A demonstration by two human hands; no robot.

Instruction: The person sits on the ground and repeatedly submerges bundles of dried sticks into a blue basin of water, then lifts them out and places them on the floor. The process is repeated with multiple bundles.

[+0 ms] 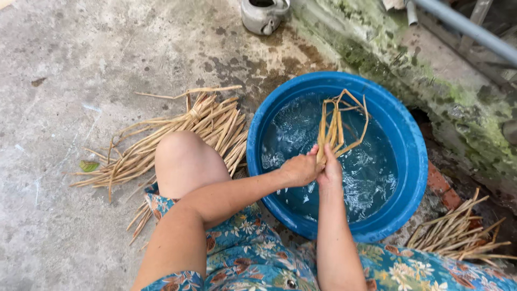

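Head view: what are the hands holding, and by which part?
Both the left hand and right hand grip one small bunch of dry stalks by its lower end, above the water in the blue basin.

Blue basin (409,145); tan stalks (336,126); teal floral dress (253,258); grey kettle (262,15).

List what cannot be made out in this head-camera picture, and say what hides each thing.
- Basin bottom: blurred by rippling water.
- Left hand and right hand fingers: wrapped round the stalks, facing away.
- Metal kettle: cut off by the top edge.
- Large stalk pile: partly behind the knee.
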